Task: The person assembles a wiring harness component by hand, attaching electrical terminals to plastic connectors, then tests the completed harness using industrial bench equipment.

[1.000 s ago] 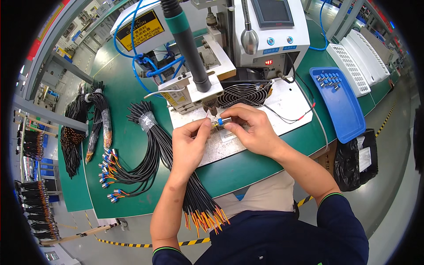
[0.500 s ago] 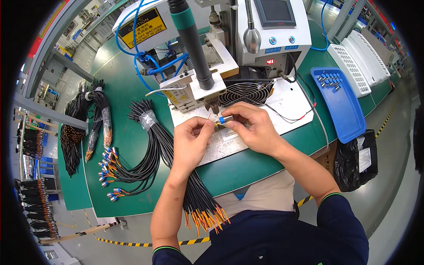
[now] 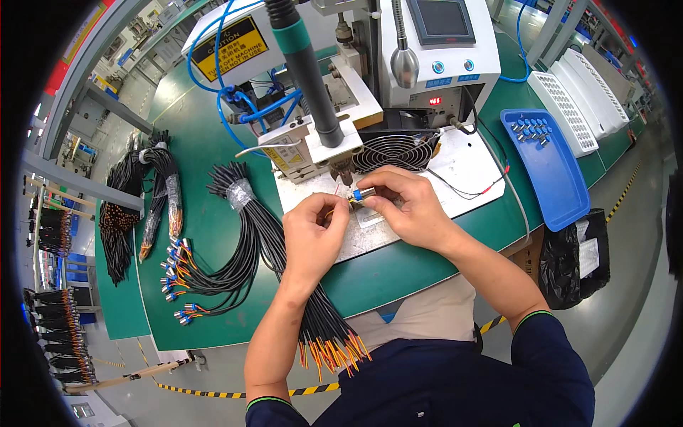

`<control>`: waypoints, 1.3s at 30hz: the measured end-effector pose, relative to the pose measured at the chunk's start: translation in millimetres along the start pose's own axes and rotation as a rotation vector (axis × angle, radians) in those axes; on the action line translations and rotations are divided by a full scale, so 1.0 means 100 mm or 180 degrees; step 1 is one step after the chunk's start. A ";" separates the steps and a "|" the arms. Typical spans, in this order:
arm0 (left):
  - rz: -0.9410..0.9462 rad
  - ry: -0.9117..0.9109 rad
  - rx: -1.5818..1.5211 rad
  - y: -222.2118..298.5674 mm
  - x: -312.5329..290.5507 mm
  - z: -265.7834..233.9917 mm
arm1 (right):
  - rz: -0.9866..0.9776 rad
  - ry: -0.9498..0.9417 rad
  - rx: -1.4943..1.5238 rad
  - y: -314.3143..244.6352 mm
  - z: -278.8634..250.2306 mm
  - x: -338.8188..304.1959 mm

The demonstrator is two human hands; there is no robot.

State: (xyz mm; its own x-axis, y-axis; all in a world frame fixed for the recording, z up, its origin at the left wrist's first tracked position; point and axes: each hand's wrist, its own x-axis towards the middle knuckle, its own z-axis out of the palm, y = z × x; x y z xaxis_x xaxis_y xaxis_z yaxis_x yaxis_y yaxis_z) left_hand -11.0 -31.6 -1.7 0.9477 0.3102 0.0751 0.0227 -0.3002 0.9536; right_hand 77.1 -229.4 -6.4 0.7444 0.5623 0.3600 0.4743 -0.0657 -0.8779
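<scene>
My right hand [image 3: 413, 210] pinches a small silver connector [image 3: 366, 193] with a blue collar between thumb and forefinger. My left hand [image 3: 313, 228] is closed on a thin yellow-orange wire [image 3: 329, 215], its fingertips close against the connector's terminal end. Both hands are just below the metal tip [image 3: 343, 174] of a soldering machine [image 3: 334, 142], over its pale metal base plate [image 3: 469, 171]. Whether the wire touches the terminals is hidden by my fingers. Left of my left forearm, a bundle of black cables [image 3: 249, 213] with stripped orange ends hangs over the table's front edge.
Several connectors with wires attached [image 3: 178, 270] lie on the green table [image 3: 213, 324] at left, near more cable bundles [image 3: 117, 228]. At right are a blue tray [image 3: 558, 188] of connectors and white perforated racks [image 3: 565, 114]. A fan [image 3: 396, 151] and control box [image 3: 434, 67] stand behind.
My left hand has moved slightly right, closer to the connector, and the yellow-orange wire shows more at its fingers. My right hand and the connector have barely shifted.
</scene>
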 end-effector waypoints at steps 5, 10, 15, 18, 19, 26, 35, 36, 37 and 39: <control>0.0231 0.0186 0.0141 -0.05 0.00 0.02 | -0.0039 0.0007 -0.0021 -0.01 0.00 0.00; 0.0253 0.0171 0.0091 -0.04 0.00 0.03 | -0.0045 0.0009 -0.0026 0.00 0.00 0.00; 0.0300 0.0192 0.0123 -0.05 0.00 0.03 | -0.0043 0.0002 -0.0063 0.00 0.00 0.00; 0.0286 0.0193 0.0143 -0.04 0.00 0.03 | -0.0023 0.0026 -0.0011 0.00 0.00 0.00; 0.0285 0.0196 0.0165 -0.04 0.00 0.03 | -0.0009 0.0006 -0.0019 -0.01 0.00 0.01; 0.0292 0.0212 0.0170 -0.03 -0.01 0.03 | -0.0002 -0.0017 -0.0092 -0.01 -0.01 0.01; 0.0255 0.0228 0.0195 0.00 -0.02 0.04 | -0.0053 0.0010 -0.0108 -0.03 -0.02 0.01; 0.0254 0.0229 0.0194 -0.01 -0.02 0.03 | -0.0052 0.0008 -0.0108 -0.03 -0.02 0.01; 0.0276 0.0238 0.0179 -0.02 -0.01 0.04 | -0.0063 0.0012 -0.0116 -0.03 -0.01 0.01; 0.0299 0.0247 0.0164 -0.03 -0.01 0.04 | -0.0076 0.0016 -0.0125 -0.02 -0.01 0.02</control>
State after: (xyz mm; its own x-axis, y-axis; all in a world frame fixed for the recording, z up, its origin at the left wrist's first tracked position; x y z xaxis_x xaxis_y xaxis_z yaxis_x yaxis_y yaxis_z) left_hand -10.8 -34.1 -5.8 0.9190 0.3469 0.1875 -0.0466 -0.3765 0.9252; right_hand 77.6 -229.0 -3.4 0.7350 0.5601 0.3823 0.5098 -0.0847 -0.8561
